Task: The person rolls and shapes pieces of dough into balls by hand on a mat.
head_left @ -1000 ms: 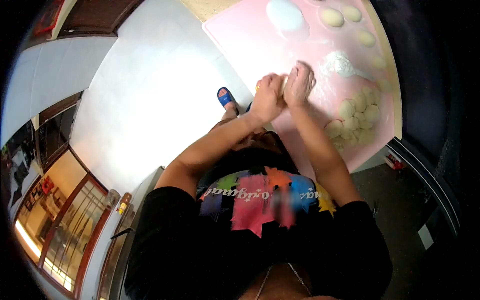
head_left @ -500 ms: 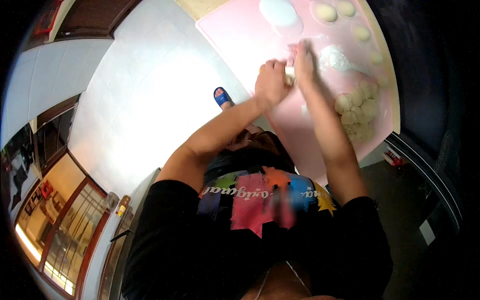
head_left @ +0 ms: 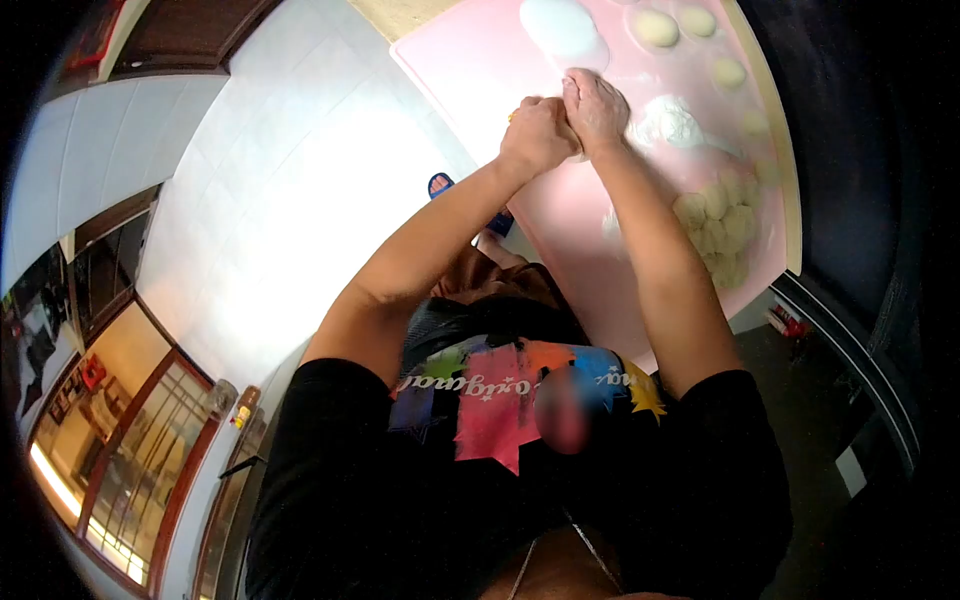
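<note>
My left hand (head_left: 540, 133) is closed, knuckles up, on a lump of dough (head_left: 577, 157) that shows only as a pale edge below the hands. Pressed against it on the right is my right hand (head_left: 597, 108), its fingers together over the same lump. Both hands are low over the pink mat (head_left: 480, 60). Just right of them lies a heap of white flour (head_left: 670, 122). Several flattened dough pieces (head_left: 722, 215) overlap in a pile nearer to me, and rounder dough balls (head_left: 655, 28) sit along the far right of the mat.
A pale oval object (head_left: 557, 27) rests on the mat beyond my hands. The tan table edge (head_left: 780, 150) curves along the right. At left are the light floor (head_left: 290, 170) and a cabinet front (head_left: 110, 150). A blue slipper (head_left: 440, 184) shows below.
Both hands moved away from me and then came together over the dough, which showed between them half a second ago. The right hand has tilted left onto the left hand.
</note>
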A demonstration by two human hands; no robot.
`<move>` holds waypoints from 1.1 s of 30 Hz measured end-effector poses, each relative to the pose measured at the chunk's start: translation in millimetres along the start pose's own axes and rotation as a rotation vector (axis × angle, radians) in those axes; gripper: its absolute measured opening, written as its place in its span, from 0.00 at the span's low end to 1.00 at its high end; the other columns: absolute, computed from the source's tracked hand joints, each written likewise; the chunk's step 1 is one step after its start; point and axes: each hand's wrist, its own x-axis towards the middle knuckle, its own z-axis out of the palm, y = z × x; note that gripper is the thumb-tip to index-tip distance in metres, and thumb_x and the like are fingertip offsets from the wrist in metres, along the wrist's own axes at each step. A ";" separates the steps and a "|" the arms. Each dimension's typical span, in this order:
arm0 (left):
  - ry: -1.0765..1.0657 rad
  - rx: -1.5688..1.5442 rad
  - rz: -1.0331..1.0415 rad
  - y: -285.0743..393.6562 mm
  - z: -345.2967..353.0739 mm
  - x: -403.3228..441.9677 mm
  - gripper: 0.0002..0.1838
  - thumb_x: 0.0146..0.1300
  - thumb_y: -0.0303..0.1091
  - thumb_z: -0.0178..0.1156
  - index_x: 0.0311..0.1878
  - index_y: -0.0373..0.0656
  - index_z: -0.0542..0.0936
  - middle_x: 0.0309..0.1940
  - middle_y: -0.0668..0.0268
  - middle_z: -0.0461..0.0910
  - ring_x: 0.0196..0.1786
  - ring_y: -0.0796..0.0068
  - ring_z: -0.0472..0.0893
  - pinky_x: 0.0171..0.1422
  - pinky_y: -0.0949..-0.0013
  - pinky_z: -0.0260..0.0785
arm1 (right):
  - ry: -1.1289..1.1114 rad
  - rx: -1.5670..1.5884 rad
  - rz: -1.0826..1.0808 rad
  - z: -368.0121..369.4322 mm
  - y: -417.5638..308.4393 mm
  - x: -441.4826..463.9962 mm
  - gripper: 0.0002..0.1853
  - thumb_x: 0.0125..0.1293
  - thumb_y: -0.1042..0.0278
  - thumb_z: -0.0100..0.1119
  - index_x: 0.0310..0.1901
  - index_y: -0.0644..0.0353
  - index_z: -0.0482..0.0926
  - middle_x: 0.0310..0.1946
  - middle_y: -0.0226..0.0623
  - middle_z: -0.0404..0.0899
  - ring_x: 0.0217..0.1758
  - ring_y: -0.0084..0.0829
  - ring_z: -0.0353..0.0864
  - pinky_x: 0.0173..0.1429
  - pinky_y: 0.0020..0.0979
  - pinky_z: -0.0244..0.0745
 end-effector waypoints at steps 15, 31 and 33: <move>0.064 -0.114 0.061 -22.5 5.3 -40.1 0.34 0.50 0.32 0.73 0.62 0.40 0.75 0.61 0.47 0.74 0.63 0.45 0.73 0.69 0.49 0.69 | 0.239 -0.049 0.044 1.8 -17.9 -38.9 0.13 0.70 0.63 0.53 0.53 0.54 0.77 0.49 0.45 0.83 0.53 0.48 0.80 0.55 0.48 0.70; 0.197 0.150 0.280 -22.4 34.4 -59.2 0.38 0.47 0.29 0.72 0.65 0.36 0.72 0.59 0.49 0.73 0.60 0.46 0.70 0.69 0.51 0.65 | 0.231 0.207 0.292 3.6 -30.7 -73.7 0.16 0.74 0.61 0.48 0.53 0.62 0.77 0.51 0.50 0.80 0.56 0.48 0.78 0.60 0.47 0.68; 0.050 -0.086 0.185 -22.4 16.4 -50.8 0.33 0.51 0.24 0.66 0.65 0.37 0.73 0.59 0.45 0.73 0.67 0.46 0.69 0.73 0.53 0.64 | 0.269 0.064 0.170 -0.1 -26.8 -66.6 0.15 0.73 0.63 0.50 0.54 0.60 0.77 0.52 0.49 0.80 0.57 0.48 0.78 0.62 0.48 0.66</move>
